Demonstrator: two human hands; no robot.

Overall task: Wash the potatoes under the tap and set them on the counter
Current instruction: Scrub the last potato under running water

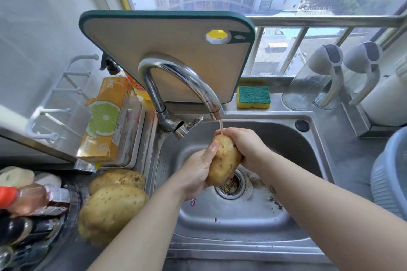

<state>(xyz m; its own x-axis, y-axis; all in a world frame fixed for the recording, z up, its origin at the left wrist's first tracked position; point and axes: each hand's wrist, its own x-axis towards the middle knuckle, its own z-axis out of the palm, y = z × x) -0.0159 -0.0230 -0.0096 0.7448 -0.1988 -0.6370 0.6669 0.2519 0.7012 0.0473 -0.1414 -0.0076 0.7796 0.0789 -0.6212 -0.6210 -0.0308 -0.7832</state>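
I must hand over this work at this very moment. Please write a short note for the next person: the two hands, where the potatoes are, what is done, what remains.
Left hand: grips the held potato from the left, thumb on it.
Right hand: grips the same potato from the right.
The potato is over the sink, under the running tap.
On the counter, left of the sink: near potato and far potato; washed or not, I cannot tell.
Done: rinsing has started.
Left: finish rinsing, set the potato on the counter, close the tap.
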